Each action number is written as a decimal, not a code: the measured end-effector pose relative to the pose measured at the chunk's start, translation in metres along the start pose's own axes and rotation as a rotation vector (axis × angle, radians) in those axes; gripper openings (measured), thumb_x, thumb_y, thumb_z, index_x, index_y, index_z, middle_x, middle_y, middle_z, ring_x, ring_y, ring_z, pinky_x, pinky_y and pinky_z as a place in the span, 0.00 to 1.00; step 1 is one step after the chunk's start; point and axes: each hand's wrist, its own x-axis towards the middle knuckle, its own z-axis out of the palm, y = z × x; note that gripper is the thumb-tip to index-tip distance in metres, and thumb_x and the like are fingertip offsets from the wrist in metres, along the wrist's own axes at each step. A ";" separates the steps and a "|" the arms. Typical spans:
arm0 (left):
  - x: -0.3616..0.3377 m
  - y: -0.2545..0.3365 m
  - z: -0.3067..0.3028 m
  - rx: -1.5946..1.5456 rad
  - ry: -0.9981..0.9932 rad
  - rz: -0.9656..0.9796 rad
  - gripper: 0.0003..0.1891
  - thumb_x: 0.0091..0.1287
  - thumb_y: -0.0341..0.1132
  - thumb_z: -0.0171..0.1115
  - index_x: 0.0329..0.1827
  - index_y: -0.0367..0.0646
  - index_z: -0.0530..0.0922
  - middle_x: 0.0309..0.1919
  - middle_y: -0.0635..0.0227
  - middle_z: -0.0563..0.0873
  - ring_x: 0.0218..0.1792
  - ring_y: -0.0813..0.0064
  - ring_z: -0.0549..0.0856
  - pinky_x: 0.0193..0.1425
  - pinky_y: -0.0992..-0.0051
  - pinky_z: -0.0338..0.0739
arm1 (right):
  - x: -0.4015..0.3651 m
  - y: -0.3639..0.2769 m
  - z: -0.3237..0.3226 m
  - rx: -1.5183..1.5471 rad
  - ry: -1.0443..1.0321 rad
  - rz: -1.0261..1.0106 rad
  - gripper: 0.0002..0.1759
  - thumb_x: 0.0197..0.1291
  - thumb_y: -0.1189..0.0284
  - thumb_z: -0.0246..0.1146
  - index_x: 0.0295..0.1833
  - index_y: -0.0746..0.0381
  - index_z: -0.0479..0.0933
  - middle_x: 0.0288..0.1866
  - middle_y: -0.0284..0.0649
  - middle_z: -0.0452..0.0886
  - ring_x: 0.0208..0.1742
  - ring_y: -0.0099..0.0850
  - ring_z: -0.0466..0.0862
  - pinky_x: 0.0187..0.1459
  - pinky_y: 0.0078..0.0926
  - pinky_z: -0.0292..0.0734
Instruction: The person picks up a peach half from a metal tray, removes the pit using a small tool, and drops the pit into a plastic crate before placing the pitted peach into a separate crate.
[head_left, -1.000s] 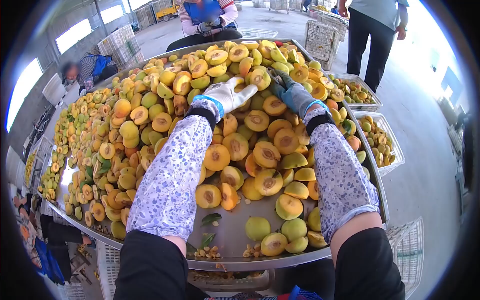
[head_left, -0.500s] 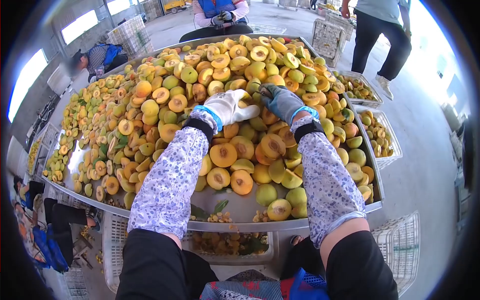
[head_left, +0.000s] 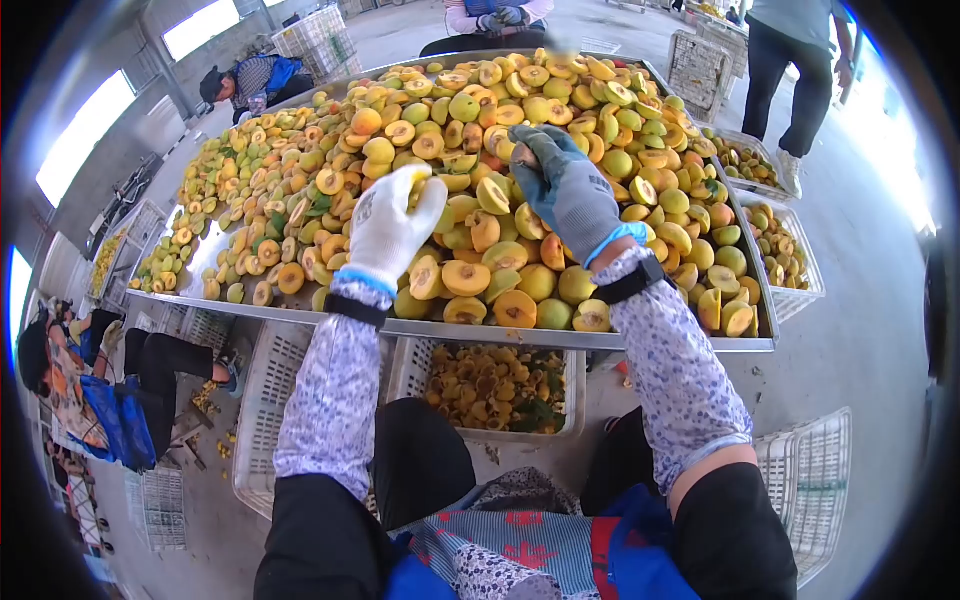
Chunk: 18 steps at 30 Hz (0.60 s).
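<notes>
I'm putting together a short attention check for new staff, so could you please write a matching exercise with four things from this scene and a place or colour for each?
Things:
1. Left hand
2. Heap of fruit
3. Right hand
4. Crate between the person's knees and the table

Places and colours:
A. Lower than the tabletop, by its near edge
B. Gloved in grey-blue
C. Gloved in white
D. Spread over the metal tabletop

Right pairs: 1-C; 2-D; 3-B; 4-A
</notes>
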 end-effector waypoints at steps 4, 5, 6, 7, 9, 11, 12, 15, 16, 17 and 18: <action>-0.066 -0.015 -0.002 0.183 -0.216 -0.019 0.28 0.66 0.52 0.66 0.64 0.45 0.80 0.56 0.53 0.87 0.56 0.53 0.85 0.61 0.60 0.79 | -0.050 -0.066 -0.022 0.377 -0.044 0.077 0.19 0.70 0.66 0.66 0.64 0.56 0.80 0.43 0.48 0.88 0.39 0.46 0.89 0.43 0.36 0.84; -0.074 -0.031 0.012 -0.011 -0.221 -0.048 0.31 0.66 0.51 0.66 0.68 0.44 0.76 0.62 0.52 0.84 0.63 0.53 0.82 0.67 0.60 0.76 | -0.066 -0.076 -0.025 0.309 -0.107 0.131 0.18 0.70 0.63 0.65 0.63 0.54 0.80 0.41 0.49 0.88 0.39 0.46 0.89 0.42 0.38 0.84; -0.075 -0.036 0.014 -0.042 -0.253 -0.045 0.34 0.66 0.51 0.67 0.72 0.43 0.73 0.66 0.50 0.81 0.67 0.54 0.80 0.71 0.61 0.73 | -0.077 -0.088 -0.027 0.258 -0.069 0.107 0.18 0.71 0.61 0.64 0.62 0.54 0.81 0.41 0.50 0.88 0.38 0.48 0.89 0.40 0.41 0.84; -0.076 -0.030 0.010 -0.084 -0.301 -0.107 0.36 0.65 0.50 0.68 0.73 0.42 0.71 0.68 0.49 0.79 0.67 0.54 0.80 0.71 0.62 0.73 | -0.087 -0.091 -0.023 0.310 -0.125 0.134 0.17 0.71 0.61 0.63 0.61 0.55 0.81 0.42 0.51 0.88 0.39 0.51 0.88 0.40 0.44 0.83; -0.073 -0.018 0.000 -0.085 -0.376 -0.197 0.39 0.62 0.50 0.70 0.74 0.42 0.70 0.68 0.49 0.79 0.67 0.52 0.80 0.71 0.62 0.73 | -0.108 -0.102 -0.022 0.358 -0.224 0.255 0.18 0.71 0.60 0.63 0.59 0.58 0.81 0.42 0.54 0.87 0.44 0.54 0.87 0.44 0.45 0.82; -0.073 -0.017 0.001 -0.070 -0.369 -0.207 0.40 0.60 0.49 0.71 0.74 0.42 0.70 0.68 0.48 0.79 0.67 0.52 0.79 0.71 0.62 0.73 | -0.119 -0.119 -0.037 0.328 -0.395 0.372 0.18 0.70 0.60 0.63 0.57 0.60 0.79 0.41 0.54 0.86 0.44 0.54 0.86 0.44 0.45 0.81; -0.074 -0.012 0.000 -0.061 -0.360 -0.222 0.40 0.58 0.48 0.72 0.73 0.42 0.70 0.65 0.47 0.80 0.65 0.51 0.81 0.70 0.61 0.74 | -0.124 -0.124 -0.043 0.340 -0.447 0.377 0.18 0.71 0.60 0.63 0.56 0.61 0.79 0.41 0.55 0.86 0.44 0.54 0.86 0.44 0.45 0.80; -0.083 -0.013 0.005 -0.006 -0.289 -0.129 0.40 0.56 0.47 0.72 0.72 0.43 0.71 0.60 0.46 0.82 0.61 0.50 0.82 0.68 0.60 0.75 | -0.143 -0.122 -0.041 0.296 -0.616 0.345 0.19 0.71 0.58 0.62 0.53 0.63 0.79 0.41 0.55 0.86 0.44 0.54 0.85 0.45 0.44 0.80; -0.089 -0.012 0.008 -0.024 -0.191 -0.097 0.36 0.54 0.47 0.73 0.67 0.43 0.76 0.53 0.48 0.85 0.58 0.50 0.83 0.65 0.60 0.76 | -0.147 -0.119 -0.041 0.266 -0.672 0.327 0.19 0.71 0.57 0.62 0.52 0.63 0.79 0.41 0.54 0.86 0.45 0.54 0.85 0.46 0.44 0.80; -0.091 -0.012 0.007 -0.011 -0.258 -0.122 0.34 0.54 0.47 0.73 0.64 0.43 0.78 0.52 0.49 0.85 0.57 0.50 0.83 0.65 0.60 0.76 | -0.150 -0.115 -0.043 0.257 -0.694 0.326 0.20 0.71 0.57 0.61 0.52 0.63 0.79 0.42 0.55 0.86 0.45 0.55 0.85 0.46 0.45 0.79; -0.092 -0.007 -0.001 0.004 -0.327 -0.149 0.32 0.54 0.48 0.73 0.62 0.43 0.80 0.51 0.50 0.85 0.57 0.51 0.83 0.64 0.59 0.77 | -0.147 -0.120 -0.053 0.251 -0.717 0.326 0.20 0.72 0.56 0.60 0.53 0.63 0.78 0.42 0.55 0.86 0.45 0.55 0.85 0.47 0.46 0.79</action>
